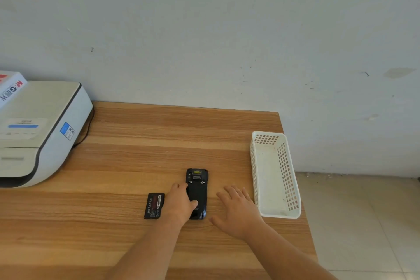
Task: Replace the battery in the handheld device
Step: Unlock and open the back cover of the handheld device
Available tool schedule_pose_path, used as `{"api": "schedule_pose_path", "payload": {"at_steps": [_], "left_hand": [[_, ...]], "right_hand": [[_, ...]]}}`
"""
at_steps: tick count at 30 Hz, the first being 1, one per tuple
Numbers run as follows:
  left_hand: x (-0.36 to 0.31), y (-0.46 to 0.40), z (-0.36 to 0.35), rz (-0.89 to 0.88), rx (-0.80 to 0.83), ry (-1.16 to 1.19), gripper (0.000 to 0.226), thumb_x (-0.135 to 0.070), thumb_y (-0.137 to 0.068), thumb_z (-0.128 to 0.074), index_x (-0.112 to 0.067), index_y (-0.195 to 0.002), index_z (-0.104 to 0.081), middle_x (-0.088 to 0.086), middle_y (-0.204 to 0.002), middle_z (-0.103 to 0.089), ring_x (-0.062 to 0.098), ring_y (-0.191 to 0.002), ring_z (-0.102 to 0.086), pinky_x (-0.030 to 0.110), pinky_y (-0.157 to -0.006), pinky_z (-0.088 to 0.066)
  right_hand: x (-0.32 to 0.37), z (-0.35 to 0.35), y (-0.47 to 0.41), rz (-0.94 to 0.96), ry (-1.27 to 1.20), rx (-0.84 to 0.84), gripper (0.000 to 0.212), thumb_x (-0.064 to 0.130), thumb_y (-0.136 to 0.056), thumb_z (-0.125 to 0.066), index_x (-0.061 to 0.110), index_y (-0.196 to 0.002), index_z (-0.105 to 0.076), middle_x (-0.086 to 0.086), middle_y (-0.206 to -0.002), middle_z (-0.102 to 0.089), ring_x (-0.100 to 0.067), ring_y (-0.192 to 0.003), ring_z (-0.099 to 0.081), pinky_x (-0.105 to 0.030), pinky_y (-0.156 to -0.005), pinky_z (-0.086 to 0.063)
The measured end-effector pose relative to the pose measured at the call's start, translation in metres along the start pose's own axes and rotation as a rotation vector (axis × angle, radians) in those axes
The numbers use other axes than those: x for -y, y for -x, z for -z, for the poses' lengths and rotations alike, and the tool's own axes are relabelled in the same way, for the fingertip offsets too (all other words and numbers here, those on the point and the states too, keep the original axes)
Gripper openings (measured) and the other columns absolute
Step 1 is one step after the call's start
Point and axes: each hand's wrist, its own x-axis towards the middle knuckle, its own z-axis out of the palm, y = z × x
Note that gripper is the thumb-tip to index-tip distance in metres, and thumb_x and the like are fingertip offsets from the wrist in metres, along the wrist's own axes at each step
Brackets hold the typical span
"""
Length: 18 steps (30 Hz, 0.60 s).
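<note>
A black handheld device [197, 186] lies face down on the wooden table [136, 143], its back cover on and its scanner window at the far end. My left hand [179, 203] rests on the device's left side, thumb on the lower back cover and fingers along its left edge. A black battery [154, 206] with a red label lies flat just left of that hand. My right hand [238, 210] is flat with fingers spread, a little to the right of the device and holding nothing.
A white perforated plastic basket [276, 175] stands empty near the table's right edge, close to my right hand. A white printer [38, 129] with a box on top fills the far left, its cable trailing behind. The table ends at the wall.
</note>
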Motion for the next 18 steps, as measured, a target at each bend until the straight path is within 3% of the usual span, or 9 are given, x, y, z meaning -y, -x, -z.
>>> {"api": "schedule_pose_path", "payload": {"at_steps": [5,9,18], "left_hand": [[0.015,0.002,0.023,-0.132,-0.010,-0.116,0.056,-0.034,-0.089,-0.067,-0.018,-0.139,-0.045,0.000,-0.138,-0.044,0.021,-0.127,-0.044,0.038,-0.103,-0.043],[0.029,0.004,0.036,-0.194,0.020,-0.189,0.064,-0.039,-0.090,-0.064,-0.019,-0.145,-0.039,-0.001,-0.149,-0.039,0.021,-0.137,-0.035,0.040,-0.109,-0.039],[0.045,0.005,0.045,-0.310,0.044,-0.357,0.058,-0.044,-0.092,-0.060,-0.021,-0.142,-0.042,-0.002,-0.141,-0.045,0.018,-0.129,-0.041,0.037,-0.105,-0.041]], "right_hand": [[0.015,-0.005,-0.012,0.015,-0.025,0.003,0.075,0.067,-0.084,-0.042,0.026,-0.146,-0.032,-0.004,-0.158,-0.024,-0.023,-0.147,-0.011,-0.045,-0.120,-0.003],[0.029,-0.008,-0.021,0.027,-0.052,-0.014,0.075,0.066,-0.084,-0.047,0.025,-0.145,-0.034,-0.002,-0.153,-0.030,-0.022,-0.145,-0.018,-0.044,-0.120,-0.007],[0.037,-0.019,-0.035,-0.048,-0.050,-0.004,0.080,0.070,-0.084,-0.043,0.023,-0.147,-0.034,-0.003,-0.155,-0.029,-0.022,-0.145,-0.018,-0.045,-0.120,-0.008]]}}
